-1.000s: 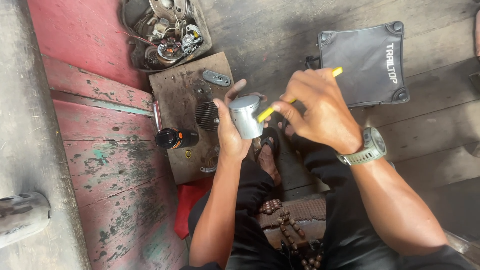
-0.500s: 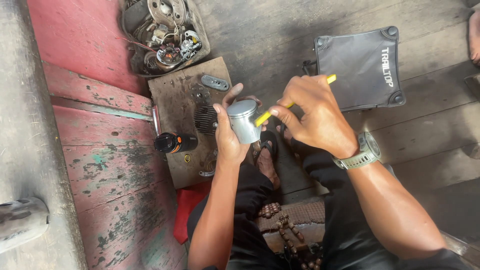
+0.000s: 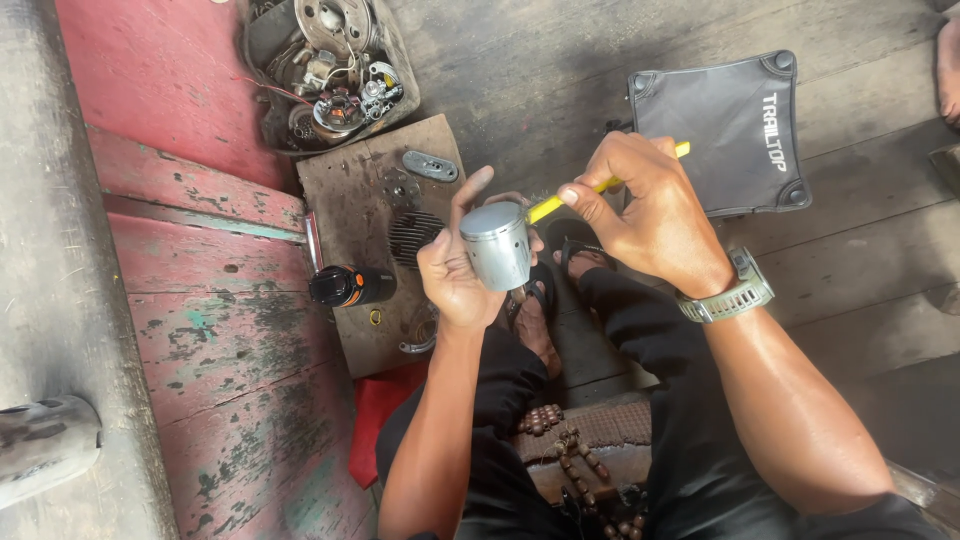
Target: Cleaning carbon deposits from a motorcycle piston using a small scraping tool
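Though unclamped, piston (image 3: pixel 497 245) inside left grip (image 3: pixel 455 270)

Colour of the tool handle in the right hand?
Yellow handle, gripped by the right hand; the head view shows it.

Barely any change since a second ago: piston (image 3: pixel 497 245) tipped a touch more upright in the left hand (image 3: pixel 455 270), right hand (image 3: pixel 650 215) and yellow-handled tool (image 3: pixel 580 195) nudged slightly, tip kept against the piston's edge. View drifted a bit.
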